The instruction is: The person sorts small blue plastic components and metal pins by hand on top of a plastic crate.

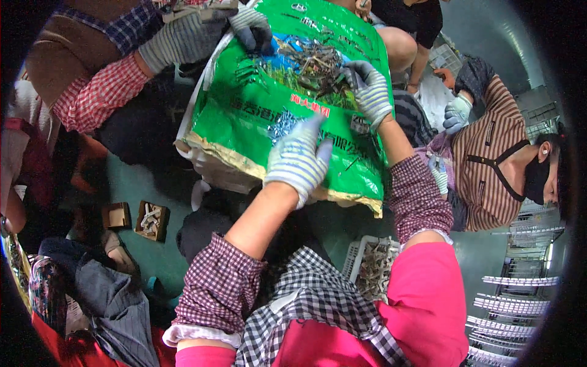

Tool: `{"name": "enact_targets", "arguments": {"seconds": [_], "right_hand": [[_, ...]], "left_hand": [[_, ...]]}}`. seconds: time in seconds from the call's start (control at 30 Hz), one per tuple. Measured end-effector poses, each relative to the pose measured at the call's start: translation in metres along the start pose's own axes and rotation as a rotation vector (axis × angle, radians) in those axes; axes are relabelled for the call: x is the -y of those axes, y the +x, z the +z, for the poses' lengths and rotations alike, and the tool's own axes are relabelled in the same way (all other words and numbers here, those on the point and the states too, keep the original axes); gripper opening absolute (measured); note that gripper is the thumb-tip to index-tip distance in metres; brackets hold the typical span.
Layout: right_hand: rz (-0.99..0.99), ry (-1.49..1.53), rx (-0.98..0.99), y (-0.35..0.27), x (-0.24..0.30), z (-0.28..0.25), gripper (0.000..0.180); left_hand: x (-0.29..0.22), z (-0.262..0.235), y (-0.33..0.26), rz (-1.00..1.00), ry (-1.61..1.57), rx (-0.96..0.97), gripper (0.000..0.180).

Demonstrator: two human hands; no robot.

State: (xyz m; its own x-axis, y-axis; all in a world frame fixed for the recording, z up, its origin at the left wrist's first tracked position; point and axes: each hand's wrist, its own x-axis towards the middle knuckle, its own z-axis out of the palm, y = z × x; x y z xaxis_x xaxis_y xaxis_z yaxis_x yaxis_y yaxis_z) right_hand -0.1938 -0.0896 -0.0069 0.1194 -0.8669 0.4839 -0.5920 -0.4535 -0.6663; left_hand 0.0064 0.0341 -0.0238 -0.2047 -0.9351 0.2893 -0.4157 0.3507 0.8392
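Here we are at the green-covered worktop [361, 186], upper middle of the frame, and the main heap of dark thin strips [318, 64] sits toward its far side, with a smaller cluster of blue-silver slivers [283, 126] nearer the centre. The right hand [370, 92] is at the heap's right edge, fingers bent in over the strips; whether they are clamped on one, I cannot tell. Down in the middle, the left hand [298, 156] lies just beside the slivers, thumb well apart from the forefinger, nothing visible between them. Upper left, a co-worker's gloved hand [252, 29] reaches the heap's other side, so it's a shared pile! The step in hand looks like picking through these loose pieces, the right at the pile, the left close to the little cluster. My read: the next move calls for a fine fingertip pinch on a single strip, tricky in knitted gloves with pieces this thin and tangled, and clear of the neighbour's fingers.
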Motion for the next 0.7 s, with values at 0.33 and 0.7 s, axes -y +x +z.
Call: {"name": "enact_targets", "arguments": {"seconds": [0.33, 0.7], "right_hand": [[0.195, 0.282, 0.551, -0.052, 0.098, 0.005, 0.024], [0.217, -0.394, 0.629, -0.082, 0.070, 0.004, 0.021]], "left_hand": [[-0.002, -0.019, 0.004, 0.044, -0.362, -0.225, 0.021], [0.001, -0.036, 0.011, -0.293, -0.829, -0.331, 0.027]]}}
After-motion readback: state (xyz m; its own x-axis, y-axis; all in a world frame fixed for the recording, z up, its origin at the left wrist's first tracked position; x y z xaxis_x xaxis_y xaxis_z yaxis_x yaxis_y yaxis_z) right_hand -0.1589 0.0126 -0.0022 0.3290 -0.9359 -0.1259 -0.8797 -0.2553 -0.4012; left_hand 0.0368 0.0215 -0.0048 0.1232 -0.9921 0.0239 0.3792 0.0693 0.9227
